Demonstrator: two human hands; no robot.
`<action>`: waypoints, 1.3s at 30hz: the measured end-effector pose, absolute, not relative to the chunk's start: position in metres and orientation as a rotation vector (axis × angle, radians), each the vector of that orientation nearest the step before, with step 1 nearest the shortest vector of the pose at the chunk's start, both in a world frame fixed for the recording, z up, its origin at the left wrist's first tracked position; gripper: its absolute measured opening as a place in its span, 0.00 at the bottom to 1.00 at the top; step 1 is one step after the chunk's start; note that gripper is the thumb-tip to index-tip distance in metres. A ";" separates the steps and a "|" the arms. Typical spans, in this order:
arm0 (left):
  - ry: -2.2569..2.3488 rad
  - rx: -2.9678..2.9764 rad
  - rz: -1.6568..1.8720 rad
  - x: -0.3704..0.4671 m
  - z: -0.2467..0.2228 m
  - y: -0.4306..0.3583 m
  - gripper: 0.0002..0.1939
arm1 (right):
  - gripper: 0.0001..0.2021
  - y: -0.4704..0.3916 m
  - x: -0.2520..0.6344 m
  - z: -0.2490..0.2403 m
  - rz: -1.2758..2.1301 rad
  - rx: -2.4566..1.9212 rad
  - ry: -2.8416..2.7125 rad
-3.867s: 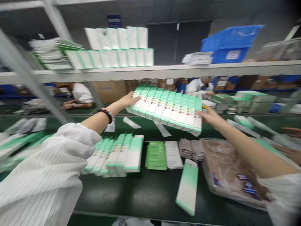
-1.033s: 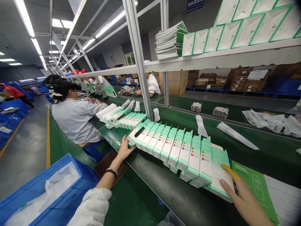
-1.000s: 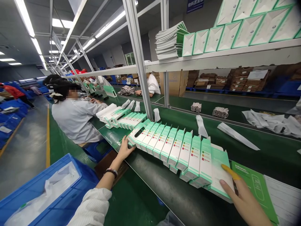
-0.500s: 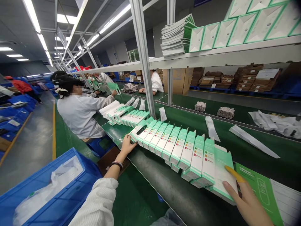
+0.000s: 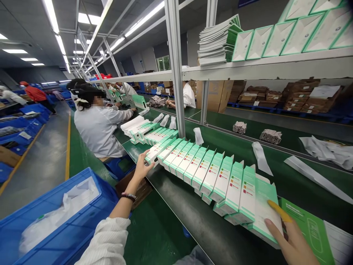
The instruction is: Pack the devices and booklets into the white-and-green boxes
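A long row of white and green cartons (image 5: 208, 171) leans across the bench, most showing small coloured squares on their narrow sides. At the row's far left end, my left hand (image 5: 143, 167) grips the end carton (image 5: 157, 150) between thumb and fingers. That carton sits at a slight angle to the others. My right hand (image 5: 289, 232) is closed round the near right end carton (image 5: 266, 209), its thumb on the broad face. One finger wears a yellow cover (image 5: 278, 210). More cartons show underneath the row; the right hand's other fingers are mostly hidden.
Beside my right hand lies a green printed sheet (image 5: 306, 224). White strips (image 5: 261, 158) lie behind the row. A blue crate (image 5: 63, 217) stands at lower left. A co-worker (image 5: 95, 125) sits further along the bench (image 5: 171, 198). Overhead, a shelf (image 5: 264, 66) holds cartons and booklets.
The left end carton has turned in my left hand: its dark slot faced up before, now its printed side does. My right hand keeps hold at the other end. The view has shifted slightly.
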State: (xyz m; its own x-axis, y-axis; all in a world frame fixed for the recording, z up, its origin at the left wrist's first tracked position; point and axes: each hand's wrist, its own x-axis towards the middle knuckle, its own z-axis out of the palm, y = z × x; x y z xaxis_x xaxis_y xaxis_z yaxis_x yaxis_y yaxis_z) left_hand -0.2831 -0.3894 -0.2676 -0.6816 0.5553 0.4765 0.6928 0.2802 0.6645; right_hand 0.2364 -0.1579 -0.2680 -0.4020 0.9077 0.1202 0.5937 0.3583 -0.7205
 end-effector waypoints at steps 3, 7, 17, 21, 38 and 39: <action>-2.371 -1.195 -1.358 -0.281 -0.259 -0.382 0.33 | 0.28 -0.158 0.238 -0.272 0.798 -1.268 -2.130; -2.364 -1.251 -1.328 -0.284 -0.253 -0.373 0.33 | 0.23 -0.156 0.241 -0.278 0.782 -1.230 -2.124; -2.316 -1.272 -1.272 -0.298 -0.266 -0.351 0.33 | 0.24 -0.173 0.218 -0.273 0.872 -1.270 -1.928; -2.312 -1.264 -1.285 -0.300 -0.263 -0.346 0.33 | 0.25 -0.185 0.210 -0.268 1.032 -1.319 -1.736; -2.370 -1.124 -1.357 -0.300 -0.259 -0.363 0.31 | 0.38 -0.202 0.210 -0.244 1.302 -1.418 -1.439; -2.371 -1.120 -1.352 -0.299 -0.260 -0.361 0.31 | 0.38 -0.201 0.210 -0.245 1.302 -1.416 -1.441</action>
State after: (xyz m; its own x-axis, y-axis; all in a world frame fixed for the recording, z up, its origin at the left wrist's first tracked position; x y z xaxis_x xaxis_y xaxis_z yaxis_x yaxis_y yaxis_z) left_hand -0.2993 -0.3611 -0.2603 -0.6960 0.5176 0.4976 0.6919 0.2981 0.6576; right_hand 0.2103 -0.2012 -0.2454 -0.1360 0.9791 -0.1515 0.2500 -0.1141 -0.9615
